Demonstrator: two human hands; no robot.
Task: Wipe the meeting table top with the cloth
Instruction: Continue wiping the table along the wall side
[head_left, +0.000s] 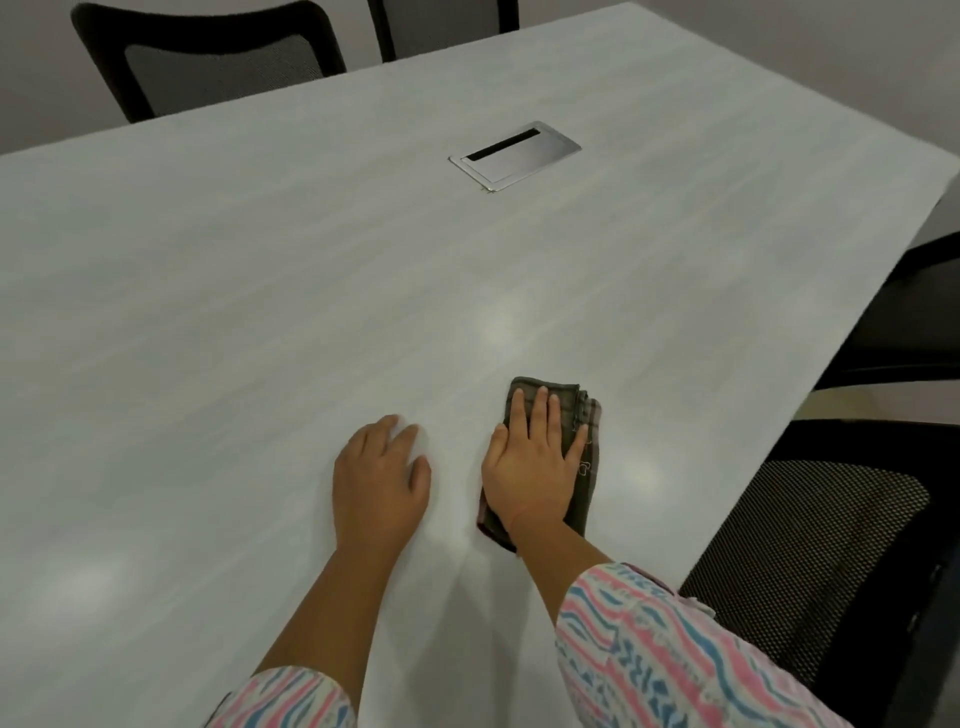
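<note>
A pale wood-grain meeting table (260, 291) fills most of the view. A folded dark green-brown checked cloth (587, 415) lies flat on it near the front right. My right hand (530, 462) presses flat on top of the cloth, fingers stretched out and together. My left hand (379, 478) rests palm down on the bare table just left of the cloth, fingers slightly apart, holding nothing. Both forearms come in from the bottom in striped pink, blue and white sleeves.
A silver cable hatch (514, 156) with a dark slot is set into the table's middle. Black mesh chairs stand at the far side (208, 62) and along the right edge (831, 561). The table's right edge runs diagonally close to the cloth.
</note>
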